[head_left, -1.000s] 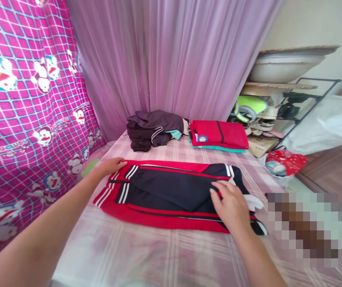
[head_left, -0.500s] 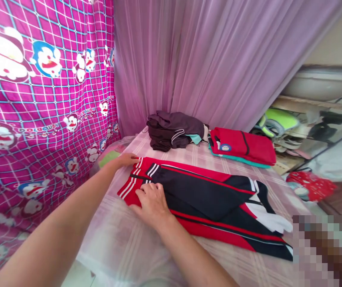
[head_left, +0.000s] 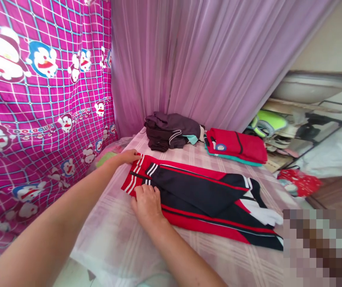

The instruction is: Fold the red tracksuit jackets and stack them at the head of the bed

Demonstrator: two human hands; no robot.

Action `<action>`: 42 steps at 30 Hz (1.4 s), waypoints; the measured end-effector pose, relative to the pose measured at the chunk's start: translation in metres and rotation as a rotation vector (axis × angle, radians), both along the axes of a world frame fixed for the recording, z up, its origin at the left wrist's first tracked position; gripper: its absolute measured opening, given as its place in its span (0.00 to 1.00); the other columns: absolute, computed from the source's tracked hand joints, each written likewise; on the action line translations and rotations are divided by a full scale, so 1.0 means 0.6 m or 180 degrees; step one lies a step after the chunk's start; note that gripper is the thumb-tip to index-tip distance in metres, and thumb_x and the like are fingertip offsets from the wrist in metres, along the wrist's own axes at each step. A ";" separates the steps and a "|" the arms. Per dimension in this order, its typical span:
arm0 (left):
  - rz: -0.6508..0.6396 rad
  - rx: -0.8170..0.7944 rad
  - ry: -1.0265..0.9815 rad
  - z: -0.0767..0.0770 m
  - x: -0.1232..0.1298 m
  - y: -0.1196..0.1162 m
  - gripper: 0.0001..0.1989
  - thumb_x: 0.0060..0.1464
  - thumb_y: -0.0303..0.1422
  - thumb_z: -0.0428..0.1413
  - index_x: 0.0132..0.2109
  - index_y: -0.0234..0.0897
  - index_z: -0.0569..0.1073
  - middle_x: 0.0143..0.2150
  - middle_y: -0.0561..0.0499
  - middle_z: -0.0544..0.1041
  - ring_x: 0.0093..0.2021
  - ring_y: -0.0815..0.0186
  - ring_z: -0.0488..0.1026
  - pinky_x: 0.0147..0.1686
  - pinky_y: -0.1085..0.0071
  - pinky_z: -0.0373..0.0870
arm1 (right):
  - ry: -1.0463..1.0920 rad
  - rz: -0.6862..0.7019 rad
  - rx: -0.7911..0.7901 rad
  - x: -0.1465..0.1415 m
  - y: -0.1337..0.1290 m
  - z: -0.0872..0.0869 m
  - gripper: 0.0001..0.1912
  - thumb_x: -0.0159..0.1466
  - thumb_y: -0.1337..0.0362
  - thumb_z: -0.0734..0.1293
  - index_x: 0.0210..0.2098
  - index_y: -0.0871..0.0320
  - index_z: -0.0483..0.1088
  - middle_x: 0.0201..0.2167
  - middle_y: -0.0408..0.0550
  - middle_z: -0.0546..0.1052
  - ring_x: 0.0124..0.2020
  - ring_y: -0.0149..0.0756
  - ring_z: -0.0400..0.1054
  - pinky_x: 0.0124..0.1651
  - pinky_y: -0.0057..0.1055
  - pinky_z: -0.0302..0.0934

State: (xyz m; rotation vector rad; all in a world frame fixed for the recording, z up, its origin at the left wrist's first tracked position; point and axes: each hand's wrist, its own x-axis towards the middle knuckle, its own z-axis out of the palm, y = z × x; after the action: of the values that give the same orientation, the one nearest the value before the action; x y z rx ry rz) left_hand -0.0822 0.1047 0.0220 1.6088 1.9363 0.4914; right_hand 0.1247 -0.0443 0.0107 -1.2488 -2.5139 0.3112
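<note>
Plaid cloth (head_left: 111,231) bears a folded red garment (head_left: 253,149), crumpled dark clothes (head_left: 161,133) and a flat red-and-black fabric jacket (head_left: 200,191), sleeves inward, length undoubled. Left hand (head_left: 129,156) touches its striped hem; right hand (head_left: 148,205) presses nearby, fingers bent; pinching, I cannot tell.

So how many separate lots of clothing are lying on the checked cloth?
3: the red-and-black track jacket nearest the camera, the crumpled dark heap behind it, and the folded red-topped stack right of the heap. Some garments may be hidden within.
</note>
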 end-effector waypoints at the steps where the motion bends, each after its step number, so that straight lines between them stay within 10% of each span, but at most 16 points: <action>1: -0.0011 0.0018 -0.0059 0.011 0.009 0.000 0.24 0.47 0.53 0.57 0.39 0.35 0.72 0.30 0.52 0.77 0.30 0.64 0.74 0.28 0.71 0.71 | 0.0145 -0.0057 -0.0009 0.011 -0.001 0.002 0.07 0.65 0.64 0.64 0.41 0.56 0.72 0.41 0.51 0.77 0.46 0.44 0.69 0.53 0.44 0.58; 11: -0.0532 0.0134 -0.0215 0.143 0.252 0.035 0.10 0.57 0.37 0.55 0.41 0.33 0.70 0.32 0.48 0.79 0.27 0.67 0.77 0.29 0.73 0.75 | 0.1592 -0.0884 0.0295 0.190 -0.006 0.009 0.01 0.57 0.66 0.63 0.29 0.54 0.66 0.28 0.44 0.77 0.34 0.38 0.71 0.44 0.35 0.57; 21: -0.0919 -0.0153 0.0703 0.062 0.488 0.069 0.14 0.57 0.36 0.52 0.45 0.31 0.74 0.29 0.44 0.81 0.26 0.63 0.78 0.28 0.73 0.71 | 0.1786 -0.1861 -0.0270 0.352 -0.019 -0.063 0.12 0.60 0.55 0.61 0.25 0.53 0.64 0.21 0.42 0.74 0.25 0.35 0.67 0.30 0.29 0.54; 28: -0.1176 0.0131 0.0880 0.031 0.517 0.063 0.20 0.63 0.44 0.46 0.45 0.34 0.75 0.30 0.47 0.81 0.32 0.63 0.80 0.36 0.71 0.73 | 0.1484 -0.1896 0.0629 0.395 -0.021 -0.058 0.15 0.66 0.57 0.59 0.25 0.55 0.66 0.20 0.42 0.72 0.25 0.34 0.67 0.33 0.30 0.53; 33: -0.1727 0.0765 0.0890 0.014 0.482 0.031 0.19 0.64 0.42 0.48 0.53 0.38 0.75 0.55 0.43 0.77 0.58 0.58 0.72 0.59 0.64 0.64 | 0.1183 -0.1460 0.1261 0.387 -0.008 -0.044 0.15 0.69 0.61 0.57 0.36 0.58 0.73 0.36 0.51 0.79 0.40 0.40 0.71 0.46 0.36 0.58; 37: -0.2209 0.0750 0.1205 -0.019 0.441 0.012 0.27 0.65 0.45 0.44 0.67 0.43 0.63 0.70 0.45 0.61 0.70 0.56 0.55 0.68 0.52 0.50 | 0.0581 -0.0896 0.1018 0.369 -0.001 -0.060 0.24 0.67 0.57 0.62 0.60 0.57 0.68 0.62 0.56 0.70 0.63 0.48 0.61 0.64 0.48 0.49; 42: -0.2112 0.0602 0.1353 -0.029 0.415 0.039 0.28 0.67 0.45 0.34 0.67 0.46 0.63 0.69 0.52 0.65 0.69 0.63 0.58 0.67 0.63 0.53 | 0.0182 -0.0928 0.0480 0.365 -0.003 -0.082 0.26 0.67 0.55 0.62 0.63 0.52 0.65 0.65 0.53 0.66 0.65 0.48 0.59 0.68 0.55 0.43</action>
State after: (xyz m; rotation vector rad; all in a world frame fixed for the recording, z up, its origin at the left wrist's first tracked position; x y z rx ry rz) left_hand 0.1665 0.1279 0.0044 2.4912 1.5028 0.0565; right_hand 0.3438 -0.0460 -0.0383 -1.4947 -2.2212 0.0849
